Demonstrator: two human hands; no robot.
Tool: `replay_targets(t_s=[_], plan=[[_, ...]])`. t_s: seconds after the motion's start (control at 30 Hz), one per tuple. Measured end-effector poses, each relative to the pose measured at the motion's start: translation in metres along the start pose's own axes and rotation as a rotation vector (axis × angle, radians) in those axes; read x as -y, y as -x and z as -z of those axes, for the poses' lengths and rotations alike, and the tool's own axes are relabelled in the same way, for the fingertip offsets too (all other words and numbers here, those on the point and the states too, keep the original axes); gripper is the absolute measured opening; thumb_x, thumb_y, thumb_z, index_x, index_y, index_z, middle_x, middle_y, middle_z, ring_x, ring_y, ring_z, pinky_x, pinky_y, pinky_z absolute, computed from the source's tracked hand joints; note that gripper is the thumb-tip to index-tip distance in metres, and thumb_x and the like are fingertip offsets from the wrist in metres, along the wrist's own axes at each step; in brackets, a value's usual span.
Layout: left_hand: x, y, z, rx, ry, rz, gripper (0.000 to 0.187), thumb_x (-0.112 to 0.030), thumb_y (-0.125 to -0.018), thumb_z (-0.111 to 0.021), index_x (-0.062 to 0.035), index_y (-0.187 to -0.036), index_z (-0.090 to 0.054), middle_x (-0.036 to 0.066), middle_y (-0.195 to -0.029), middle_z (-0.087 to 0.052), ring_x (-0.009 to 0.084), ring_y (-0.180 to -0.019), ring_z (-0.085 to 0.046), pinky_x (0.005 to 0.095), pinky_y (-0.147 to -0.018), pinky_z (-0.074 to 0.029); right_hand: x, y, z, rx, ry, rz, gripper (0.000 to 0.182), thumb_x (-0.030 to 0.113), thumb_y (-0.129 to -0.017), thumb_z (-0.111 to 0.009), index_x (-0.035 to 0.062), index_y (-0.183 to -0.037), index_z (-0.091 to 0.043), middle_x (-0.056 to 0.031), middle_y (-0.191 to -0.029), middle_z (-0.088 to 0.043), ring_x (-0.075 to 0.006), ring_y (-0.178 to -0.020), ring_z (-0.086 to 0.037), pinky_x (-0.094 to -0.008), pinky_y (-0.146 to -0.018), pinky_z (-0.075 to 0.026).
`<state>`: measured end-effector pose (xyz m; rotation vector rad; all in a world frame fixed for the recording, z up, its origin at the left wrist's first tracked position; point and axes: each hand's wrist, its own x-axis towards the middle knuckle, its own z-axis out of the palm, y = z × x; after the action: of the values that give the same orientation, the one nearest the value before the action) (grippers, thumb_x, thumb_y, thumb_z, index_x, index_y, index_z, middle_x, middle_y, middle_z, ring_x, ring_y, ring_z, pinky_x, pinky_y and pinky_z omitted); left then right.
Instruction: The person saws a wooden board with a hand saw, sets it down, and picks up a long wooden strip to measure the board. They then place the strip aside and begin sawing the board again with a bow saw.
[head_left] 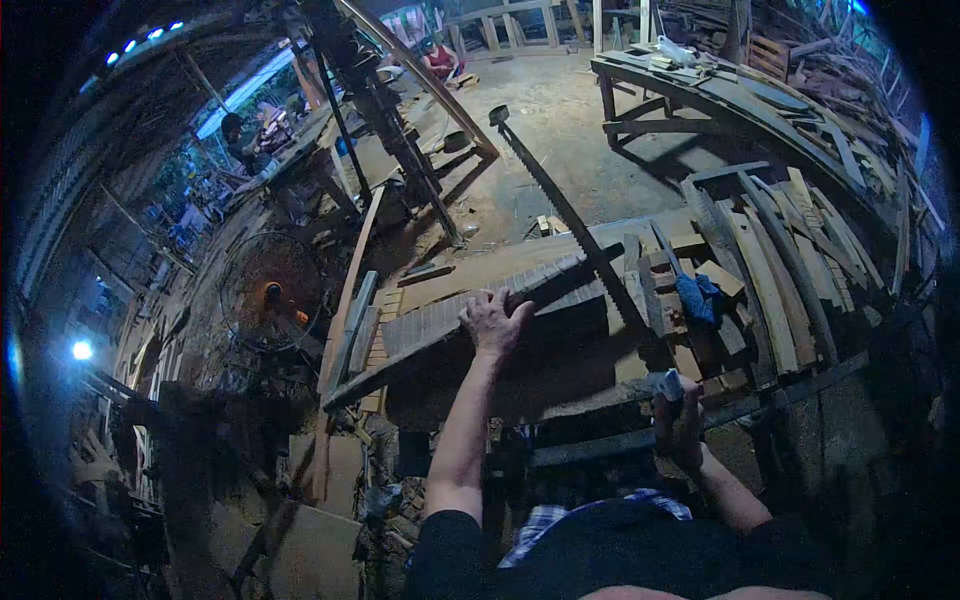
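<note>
A long toothed saw [560,205] runs slantwise from the floor area toward me, with its blade crossing the end of a dark wooden plank. My right hand [680,425] is closed around the saw's near end. A wide, ribbed wooden board [430,318] with a dark edge lies slantwise on the workbench. On top of this board rests my left hand [492,322], palm down, fingers spread and thumb apart. Shadow hides much of what lies beneath the board.
Stacked wood strips [765,285] and a blue cloth [697,298] lie to the right. A round fan [272,290] stands at left. Behind is a long wooden table [740,100] with planks. Two people sit farther back, one in a red top [440,62].
</note>
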<state>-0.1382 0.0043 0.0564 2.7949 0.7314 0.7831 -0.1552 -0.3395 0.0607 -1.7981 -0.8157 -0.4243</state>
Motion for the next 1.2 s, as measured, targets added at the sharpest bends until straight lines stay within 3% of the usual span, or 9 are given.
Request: replay_targets(t_s=[0.07, 0.33, 0.37, 0.43, 0.53, 0.63, 0.87, 0.97, 1.2], plan=[[-0.014, -0.004, -0.007, 0.003, -0.014, -0.019, 0.049, -0.055, -0.071, -0.063, -0.019, -0.105, -0.062, 0.008, -0.099, -0.051, 0.0262, -0.099, -0.045, 0.044, -0.084, -0.03, -0.004, -0.001, -0.004, -0.008, 0.003, 0.021, 0.027, 0.018, -0.09, -0.049, 0.0066, -0.113, -0.04, -0.0112, -0.077, -0.055, -0.0224, -0.063, -0.055, -0.0367, -0.056, -0.044], [-0.037, -0.01, -0.025, -0.088, -0.034, -0.041, 0.047, -0.056, -0.074, -0.059, -0.0189, -0.103, -0.06, 0.006, -0.101, -0.051, 0.0255, -0.1, -0.045, 0.0448, -0.083, -0.031, -0.018, 0.005, -0.015, 0.148, -0.07, -0.325, 0.026, 0.017, -0.086, -0.053, 0.0059, -0.108, -0.044, -0.0148, -0.074, -0.053, -0.0299, -0.062, -0.055, -0.0394, -0.055, -0.042], [-0.039, -0.01, -0.026, -0.106, -0.085, -0.057, 0.046, -0.056, -0.075, -0.057, -0.0192, -0.103, -0.059, 0.006, -0.102, -0.052, 0.025, -0.101, -0.045, 0.0446, -0.083, -0.031, -0.027, 0.01, -0.016, 0.149, -0.067, -0.325, 0.026, 0.017, -0.086, -0.053, 0.0059, -0.108, -0.044, -0.0148, -0.074, -0.053, -0.0299, -0.062, -0.055, -0.0394, -0.055, -0.042], [-0.039, -0.01, -0.03, -0.15, -0.099, -0.075, 0.047, -0.056, -0.075, -0.055, -0.0173, -0.102, -0.059, 0.006, -0.102, -0.052, 0.0245, -0.1, -0.045, 0.0442, -0.084, -0.03, -0.049, 0.021, -0.02, 0.17, 0.012, -0.172, 0.042, 0.01, -0.077, -0.062, 0.0045, -0.113, -0.042, -0.0193, -0.096, -0.054, -0.0337, -0.079, -0.058, -0.0387, -0.07, -0.047], [-0.037, -0.011, -0.037, -0.226, -0.133, -0.087, 0.047, -0.055, -0.075, -0.055, -0.017, -0.102, -0.059, 0.006, -0.102, -0.052, 0.0236, -0.099, -0.047, 0.0436, -0.084, -0.031, -0.065, 0.029, -0.025, 0.17, 0.048, -0.162, 0.051, 0.01, -0.07, -0.065, 0.004, -0.115, -0.041, -0.0201, -0.091, -0.056, -0.0381, -0.077, -0.058, -0.0408, -0.068, -0.047], [-0.035, -0.011, -0.039, -0.275, -0.141, -0.101, 0.047, -0.055, -0.074, -0.056, -0.018, -0.102, -0.059, 0.005, -0.101, -0.054, 0.0231, -0.096, -0.049, 0.0427, -0.083, -0.032, -0.067, 0.034, -0.025, 0.242, 0.087, -0.281, 0.047, 0.013, -0.073, -0.063, 0.0037, -0.115, -0.042, -0.0202, -0.086, -0.057, -0.0401, -0.075, -0.059, -0.0419, -0.067, -0.048], [-0.035, -0.009, -0.041, -0.337, -0.111, -0.118, 0.044, -0.051, -0.077, -0.056, -0.0151, -0.102, -0.06, 0.005, -0.098, -0.058, 0.0227, -0.09, -0.053, 0.041, -0.083, -0.033, -0.072, 0.03, -0.027, 0.255, 0.074, -0.192, 0.045, 0.014, -0.075, -0.062, 0.0035, -0.114, -0.042, -0.0199, -0.085, -0.057, -0.0398, -0.074, -0.059, -0.0419, -0.066, -0.048], [-0.036, -0.008, -0.04, -0.223, -0.017, -0.058, 0.044, -0.048, -0.077, -0.057, -0.0115, -0.102, -0.059, 0.009, -0.105, -0.058, 0.0237, -0.099, -0.051, 0.0418, -0.089, -0.032, -0.067, 0.039, -0.027, 0.251, 0.071, -0.167, 0.044, 0.014, -0.075, -0.061, 0.0034, -0.114, -0.043, -0.0197, -0.085, -0.057, -0.0397, -0.074, -0.059, -0.0418, -0.066, -0.048], [-0.04, -0.004, -0.031, -0.238, -0.024, -0.065, 0.042, -0.042, -0.079, -0.055, -0.0103, -0.105, -0.059, 0.009, -0.106, -0.058, 0.0237, -0.1, -0.052, 0.0416, -0.09, -0.032, -0.071, 0.046, -0.029, 0.243, 0.051, -0.106, 0.042, 0.015, -0.077, -0.06, 0.0031, -0.114, -0.043, -0.0194, -0.083, -0.058, -0.0394, -0.073, -0.059, -0.0418, -0.066, -0.048]])
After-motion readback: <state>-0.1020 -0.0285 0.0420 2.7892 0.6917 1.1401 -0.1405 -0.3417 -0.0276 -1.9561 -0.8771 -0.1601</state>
